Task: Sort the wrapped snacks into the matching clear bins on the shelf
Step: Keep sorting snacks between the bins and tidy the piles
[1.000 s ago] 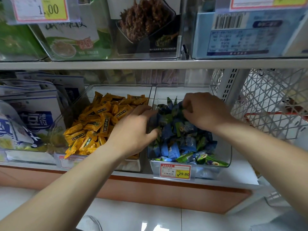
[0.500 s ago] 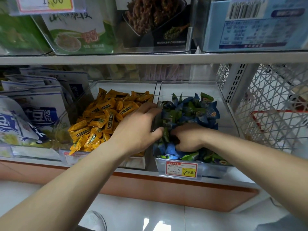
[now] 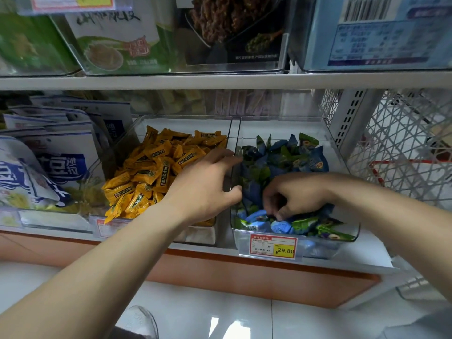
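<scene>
light, crinkly and probably slippery, the blue and green snacks (image 3: 281,162) lay heaped in the right clear bin (image 3: 281,125), where the right hand (image 3: 296,194) pinched a few front ones by their wrappers, likely the surest hold, in curled fingers (image 3: 281,214), while the left hand (image 3: 205,184) rested loose-fingered on its rim.

Fingertips of the right grip (image 3: 291,199) are buried among the blue snacks (image 3: 281,162); whether they hold one cannot be determined. The left forearm (image 3: 137,241) covers most of the yellow bin's tag (image 3: 107,227). Small print on the price tag (image 3: 272,245) is illegible. The upper tag (image 3: 73,2) is cut off by the top edge.
</scene>
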Motion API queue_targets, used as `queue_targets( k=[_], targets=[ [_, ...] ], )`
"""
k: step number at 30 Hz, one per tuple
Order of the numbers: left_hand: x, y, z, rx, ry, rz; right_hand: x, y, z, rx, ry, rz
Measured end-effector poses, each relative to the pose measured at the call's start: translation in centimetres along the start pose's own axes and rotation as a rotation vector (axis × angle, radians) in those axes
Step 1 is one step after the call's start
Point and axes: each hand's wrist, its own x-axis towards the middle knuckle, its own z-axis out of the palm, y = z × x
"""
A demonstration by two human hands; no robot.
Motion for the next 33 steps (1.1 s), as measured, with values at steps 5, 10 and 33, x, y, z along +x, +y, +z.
queue_targets(
  k=[5, 10, 33],
  targets=[
    [-0.1, 1.1, -0.5, 0.138, 0.062, 0.052, -1.9, 1.2, -0.8, -0.188, -0.04, 0.093],
    [-0.3, 4.3, 0.6, 0.165, -0.123, 0.26, -2.3, 1.0, -1.2, -0.233, 0.279, 0.082],
    [-6.1, 5.8, 2.6, 0.279, -0.219, 0.285, 3.2, -2.6, 1.2, 0.053, -0.133, 0.088]
  ],
)
